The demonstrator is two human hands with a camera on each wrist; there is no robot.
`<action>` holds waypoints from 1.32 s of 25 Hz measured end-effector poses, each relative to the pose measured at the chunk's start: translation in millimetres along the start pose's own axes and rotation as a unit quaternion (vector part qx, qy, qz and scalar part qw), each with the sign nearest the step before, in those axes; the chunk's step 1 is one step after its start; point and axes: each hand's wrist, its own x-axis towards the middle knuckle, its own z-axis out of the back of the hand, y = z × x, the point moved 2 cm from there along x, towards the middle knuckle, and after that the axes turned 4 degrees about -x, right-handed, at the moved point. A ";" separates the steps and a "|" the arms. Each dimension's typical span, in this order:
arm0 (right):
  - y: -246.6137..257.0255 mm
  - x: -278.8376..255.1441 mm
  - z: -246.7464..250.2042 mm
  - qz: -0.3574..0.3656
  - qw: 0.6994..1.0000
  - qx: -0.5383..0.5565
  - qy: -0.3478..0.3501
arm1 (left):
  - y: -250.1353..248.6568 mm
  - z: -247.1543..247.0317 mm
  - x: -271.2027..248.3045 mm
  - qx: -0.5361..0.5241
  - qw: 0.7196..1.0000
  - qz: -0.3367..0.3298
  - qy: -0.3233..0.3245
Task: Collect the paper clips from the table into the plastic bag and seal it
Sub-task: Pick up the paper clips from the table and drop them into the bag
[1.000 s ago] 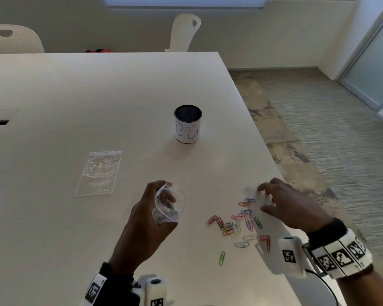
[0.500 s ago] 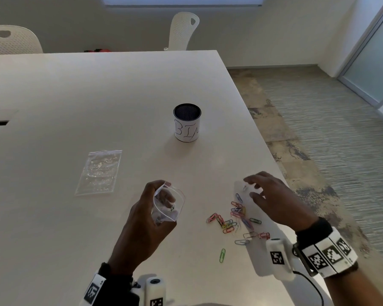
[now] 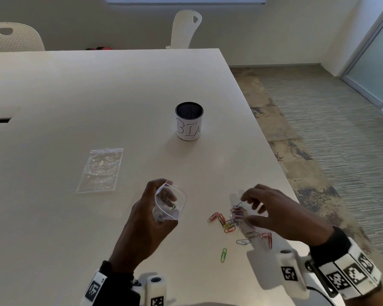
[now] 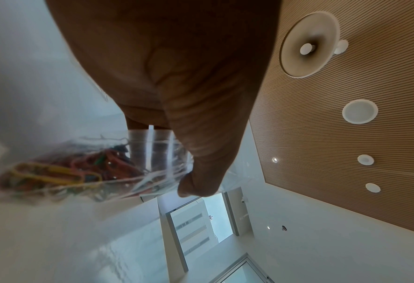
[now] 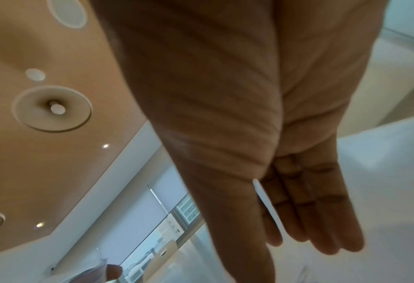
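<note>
My left hand (image 3: pixel 145 226) holds a small clear plastic bag (image 3: pixel 171 203) upright above the table, with its mouth held open. Several coloured paper clips show inside the bag (image 4: pixel 75 168) in the left wrist view, under my left hand (image 4: pixel 176 76). My right hand (image 3: pixel 274 214) hovers over a pile of coloured paper clips (image 3: pixel 229 224) near the table's right edge. Its fingers (image 5: pixel 310 220) lie straight and together, and no clip shows between them. One green clip (image 3: pixel 223 254) lies apart, nearer me.
A black mesh cup with a white "BIN" label (image 3: pixel 189 121) stands behind the hands. A second clear bag (image 3: pixel 100 171) lies flat at the left. The table's right edge (image 3: pixel 274 151) runs close to the clips. Two white chairs stand behind the table.
My right hand has slid left over the clips, and the pile is bunched closer together. The left hand and its bag have stayed where they were.
</note>
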 end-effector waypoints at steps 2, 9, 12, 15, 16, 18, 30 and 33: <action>-2.0 -11.3 3.7 -0.068 0.995 -0.066 0.025 | 0.3 0.1 -0.3 0.002 1.000 0.001 -0.001; -4.2 -15.4 -37.9 -0.168 0.985 -0.014 0.020 | 2.3 -0.3 0.3 0.009 1.000 0.000 -0.002; 4.5 -3.5 -42.5 -0.138 0.988 0.059 -0.046 | 1.7 -1.5 0.5 0.009 1.000 0.000 -0.002; 10.4 1.0 -35.3 -0.102 0.985 0.116 -0.074 | 1.2 -1.5 -0.3 0.010 1.000 0.002 -0.002; 11.6 0.6 -31.8 -0.096 0.989 0.097 -0.063 | 1.4 -1.0 -0.8 0.010 1.000 0.004 -0.002; 13.7 -0.1 -26.9 -0.093 0.995 0.010 -0.024 | 2.1 -0.8 -1.5 0.009 1.000 0.004 -0.004; 43.6 22.1 -38.7 -0.019 0.994 -0.071 -0.077 | 3.0 -0.1 -4.5 0.010 1.000 0.003 -0.008; 41.0 27.5 -37.2 -0.012 0.994 -0.058 -0.090 | 3.6 0.9 -5.3 0.005 1.000 0.003 -0.009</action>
